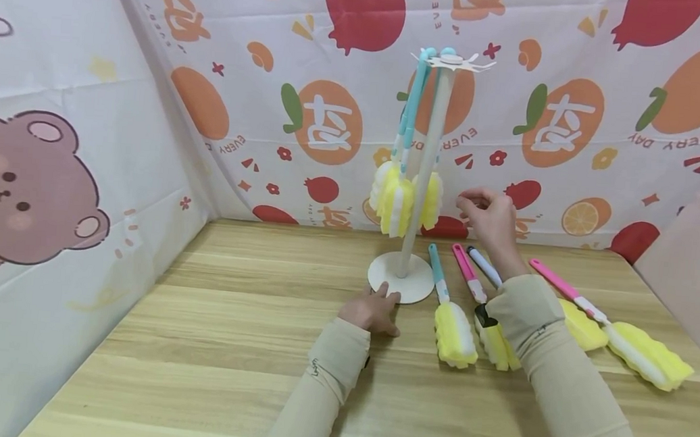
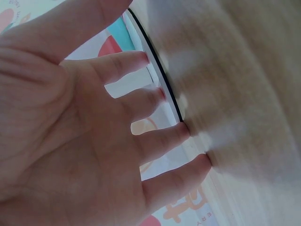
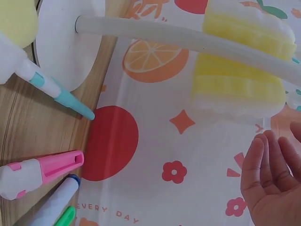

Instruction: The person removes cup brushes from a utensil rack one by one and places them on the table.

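Observation:
A white stand (image 1: pixel 431 143) rises from a round base (image 1: pixel 413 287) on the table. Teal-handled sponge brushes (image 1: pixel 397 198) hang from its hooked top (image 1: pixel 452 62), their yellow and white heads low beside the pole. My left hand (image 1: pixel 370 311) has its fingers spread, and the fingertips (image 2: pixel 157 94) touch the rim of the base and the tabletop. To the right of the hanging brushes, my right hand (image 1: pixel 489 218) is raised in the air. Its fingers (image 3: pixel 272 165) bend loosely and hold nothing.
On the table right of the stand lie a teal-handled brush (image 1: pixel 454 334), a pink-handled brush (image 1: pixel 469 273), a white-handled brush (image 1: pixel 483 265) and another pink-handled brush (image 1: pixel 645 354). A yellow sponge head (image 1: pixel 583 326) shows beside my right sleeve. A printed cloth (image 1: pixel 231 169) hangs behind.

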`<state>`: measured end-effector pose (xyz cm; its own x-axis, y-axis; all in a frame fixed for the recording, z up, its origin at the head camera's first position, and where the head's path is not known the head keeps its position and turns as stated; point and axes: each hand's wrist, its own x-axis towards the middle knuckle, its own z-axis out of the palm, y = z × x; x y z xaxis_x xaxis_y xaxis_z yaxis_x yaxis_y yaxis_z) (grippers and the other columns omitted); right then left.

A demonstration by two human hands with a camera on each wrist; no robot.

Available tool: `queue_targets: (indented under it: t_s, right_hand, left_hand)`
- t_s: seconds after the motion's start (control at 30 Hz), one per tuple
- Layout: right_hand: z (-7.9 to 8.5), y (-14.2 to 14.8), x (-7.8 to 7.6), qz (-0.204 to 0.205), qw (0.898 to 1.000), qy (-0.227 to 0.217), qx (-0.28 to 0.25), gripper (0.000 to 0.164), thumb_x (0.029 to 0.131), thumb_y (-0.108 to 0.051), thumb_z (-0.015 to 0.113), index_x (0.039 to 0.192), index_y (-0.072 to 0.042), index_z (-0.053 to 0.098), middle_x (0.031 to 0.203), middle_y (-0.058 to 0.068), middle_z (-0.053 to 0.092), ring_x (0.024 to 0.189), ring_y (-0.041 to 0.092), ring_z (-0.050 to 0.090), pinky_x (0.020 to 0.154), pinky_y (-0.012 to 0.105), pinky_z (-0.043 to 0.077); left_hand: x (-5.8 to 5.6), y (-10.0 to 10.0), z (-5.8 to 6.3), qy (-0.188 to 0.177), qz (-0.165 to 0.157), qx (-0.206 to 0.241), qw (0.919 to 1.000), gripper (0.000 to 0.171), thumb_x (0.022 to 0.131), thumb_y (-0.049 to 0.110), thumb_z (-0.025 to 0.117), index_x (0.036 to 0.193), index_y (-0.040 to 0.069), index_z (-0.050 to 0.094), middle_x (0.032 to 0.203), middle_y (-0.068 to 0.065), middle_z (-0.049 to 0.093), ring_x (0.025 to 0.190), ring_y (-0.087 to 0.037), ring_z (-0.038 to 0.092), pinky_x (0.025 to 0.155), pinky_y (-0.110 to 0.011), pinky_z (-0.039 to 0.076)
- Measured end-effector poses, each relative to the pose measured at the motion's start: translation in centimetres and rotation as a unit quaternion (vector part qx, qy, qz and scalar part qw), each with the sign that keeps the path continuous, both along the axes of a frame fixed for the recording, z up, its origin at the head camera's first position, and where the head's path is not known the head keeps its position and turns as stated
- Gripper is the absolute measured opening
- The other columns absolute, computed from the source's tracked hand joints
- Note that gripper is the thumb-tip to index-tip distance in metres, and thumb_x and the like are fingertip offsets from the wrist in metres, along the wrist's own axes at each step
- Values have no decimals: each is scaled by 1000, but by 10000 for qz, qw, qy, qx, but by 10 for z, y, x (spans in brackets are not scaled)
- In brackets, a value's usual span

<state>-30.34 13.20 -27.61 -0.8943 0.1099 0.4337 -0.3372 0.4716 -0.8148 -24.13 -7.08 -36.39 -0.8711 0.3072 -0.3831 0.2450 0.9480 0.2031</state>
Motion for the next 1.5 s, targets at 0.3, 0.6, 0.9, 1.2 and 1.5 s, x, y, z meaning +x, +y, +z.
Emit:
queue_targets:
  t_s: [0.3,0.6,0.9,1.2,1.5]
  right_hand:
    - [2,-1,-2,-141,9999,85,28,28,87,-28,60,104,-6,63,92,8,62,73,18,56,63,18,49]
    - [10,-4,-2,-124,9994,311,62,29,87,-29,59,105,-7,63,97,7,63,80,13,54,73,24,49]
    - [12,-5,-4,-4,9993,354,-77,26,87,-25,60,104,-6,63,95,8,63,81,13,53,74,22,48]
    - [16,-7,-7,144,9976,85,-673,30,87,-28,59,108,-7,62,103,6,61,89,18,54,82,29,48]
    - [23,-13,-8,-60,9983,-7,-586,30,87,-31,59,110,-13,62,109,3,60,92,12,53,83,25,48]
  left_hand:
    - [-1,1,2,-6,-6,-22,10000,71,82,42,63,141,23,30,150,-5,14,131,-32,13,98,-52,33]
    - [0,2,1,-4,27,67,10000,71,81,41,64,141,23,30,150,-6,14,131,-33,13,97,-54,33]
    - [0,0,0,33,-36,3,10000,71,81,42,64,140,22,31,150,-6,15,130,-33,14,97,-53,34]
    - [0,1,-1,53,-37,-19,10000,71,81,42,63,140,23,31,149,-6,15,130,-33,15,98,-51,34]
    - [-1,1,-1,49,-1,-10,10000,71,80,42,64,140,22,31,149,-6,16,130,-33,14,97,-52,35]
